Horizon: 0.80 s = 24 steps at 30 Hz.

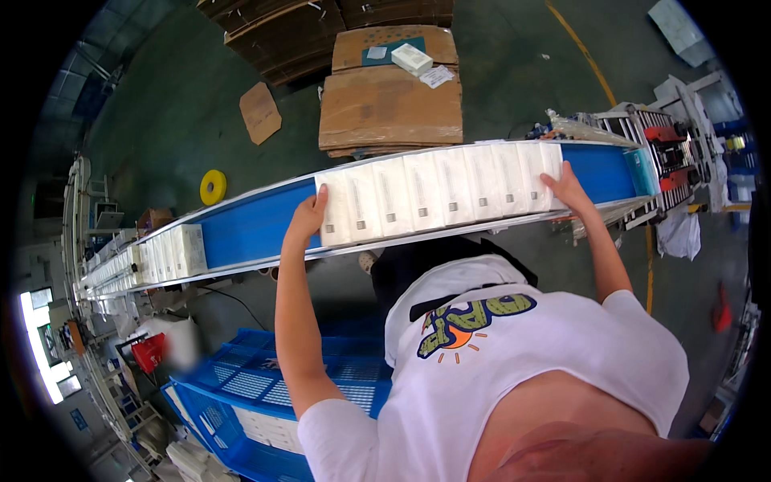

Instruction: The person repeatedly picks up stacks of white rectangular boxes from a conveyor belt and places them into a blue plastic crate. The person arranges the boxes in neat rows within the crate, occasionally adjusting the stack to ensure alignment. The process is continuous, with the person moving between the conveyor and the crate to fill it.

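A row of several white, soft-looking tissue packs [438, 191] stands side by side on the blue conveyor belt [261, 217]. My left hand [307, 215] presses against the row's left end, thumb on the near top edge. At the opposite end, my right hand [567, 189] grips the last pack, its thumb over the top and fingers along the outer side. The row is clamped between both hands. Whether it rests fully on the belt cannot be seen. Farther left on the belt is another line of white packs [173, 253], apart from my hands.
Beyond the belt is a stack of flattened cardboard [391, 108] with a small white pack [412, 59] on top. A yellow tape roll [213, 187] lies on the floor. Blue plastic crates [193, 394] stand near my left side. Rollers and machinery [642, 132] adjoin the belt's right end.
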Motion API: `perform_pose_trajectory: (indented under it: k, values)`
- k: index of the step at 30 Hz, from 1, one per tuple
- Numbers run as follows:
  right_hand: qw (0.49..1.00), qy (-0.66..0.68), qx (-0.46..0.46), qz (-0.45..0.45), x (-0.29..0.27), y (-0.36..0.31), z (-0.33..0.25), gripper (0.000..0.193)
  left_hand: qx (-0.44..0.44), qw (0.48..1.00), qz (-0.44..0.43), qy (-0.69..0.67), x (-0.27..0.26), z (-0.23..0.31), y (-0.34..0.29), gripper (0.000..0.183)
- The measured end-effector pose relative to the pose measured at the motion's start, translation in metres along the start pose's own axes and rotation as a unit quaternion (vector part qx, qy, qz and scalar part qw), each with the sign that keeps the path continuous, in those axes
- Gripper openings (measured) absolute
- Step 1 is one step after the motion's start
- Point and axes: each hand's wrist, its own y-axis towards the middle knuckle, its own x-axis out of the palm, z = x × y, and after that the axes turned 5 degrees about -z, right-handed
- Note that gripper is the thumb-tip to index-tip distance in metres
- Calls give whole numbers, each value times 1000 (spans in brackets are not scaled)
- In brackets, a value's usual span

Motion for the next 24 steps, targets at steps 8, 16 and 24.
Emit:
perform_pose_trajectory:
  k: [8,16,24]
  values:
    - [972,231,-37,-25,0,5,8,48,92,988,92,83,53,22,-1,58]
    - [971,237,-22,11,-35,-9,31,52,145,975,132,100,49,57,-68,55]
    - [933,249,-258,-17,-55,-14,-102,46,135,914,381,15,2,29,-252,53]
